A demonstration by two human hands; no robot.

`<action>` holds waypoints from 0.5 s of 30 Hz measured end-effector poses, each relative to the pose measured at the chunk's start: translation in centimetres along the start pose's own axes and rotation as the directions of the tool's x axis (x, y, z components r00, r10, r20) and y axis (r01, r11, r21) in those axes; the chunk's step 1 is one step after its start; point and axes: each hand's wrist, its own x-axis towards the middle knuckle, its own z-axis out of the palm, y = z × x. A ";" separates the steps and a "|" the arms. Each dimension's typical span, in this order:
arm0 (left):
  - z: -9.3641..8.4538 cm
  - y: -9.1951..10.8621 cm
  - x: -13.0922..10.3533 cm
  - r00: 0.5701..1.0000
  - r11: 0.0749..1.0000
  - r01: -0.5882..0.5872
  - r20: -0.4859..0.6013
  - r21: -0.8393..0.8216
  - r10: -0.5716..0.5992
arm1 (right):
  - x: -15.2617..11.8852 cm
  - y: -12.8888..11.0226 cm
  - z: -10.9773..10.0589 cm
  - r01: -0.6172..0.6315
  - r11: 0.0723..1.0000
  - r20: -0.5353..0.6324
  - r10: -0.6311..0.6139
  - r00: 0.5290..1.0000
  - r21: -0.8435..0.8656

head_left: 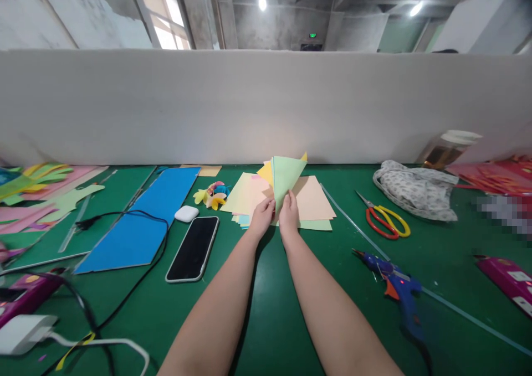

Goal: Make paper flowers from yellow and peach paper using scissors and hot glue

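Straight ahead, a light green paper (287, 175) stands up in a cone or folded fan shape, narrow end down. Its lower point is pinched between my left hand (262, 216) on one side and my right hand (289, 212) on the other. Both hands have their fingers closed on it. Yellow paper (265, 172) shows behind its left edge, and a yellow tip pokes out at the upper right. Beneath and behind lies a spread stack of pastel paper sheets (316, 199) in peach, cream and green, partly hidden by the hands.
Left of the stack are paper flowers (213, 195), a white earbud case (187, 214), a phone (193, 248) and a blue board (145, 221) crossed by a black cable. Scissors (388, 221), a blue glue gun (393, 279) and a patterned cloth bundle (415, 190) lie to the right.
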 end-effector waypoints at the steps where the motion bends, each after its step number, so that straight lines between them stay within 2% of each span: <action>1: 0.0 0.0 0.0 1.000 0.999 0.023 0.021 -0.028 -0.023 | 0.0 0.0 0.1 -0.002 1.000 -0.013 0.002 1.000 0.022; 4: 0.0 -0.1 0.2 0.993 0.989 0.093 0.083 -0.112 -0.084 | -0.2 -0.1 0.2 -0.008 0.996 -0.047 0.013 0.999 0.088; 7: 0.0 -0.2 0.3 0.989 0.978 0.126 0.101 -0.166 -0.111 | -0.2 -0.1 0.3 -0.015 0.992 -0.056 0.022 0.998 0.122; 15: 0.0 0.2 0.1 0.991 0.977 0.115 0.083 -0.177 -0.102 | -0.3 -0.4 -0.2 -0.046 0.994 -0.041 0.051 0.998 0.095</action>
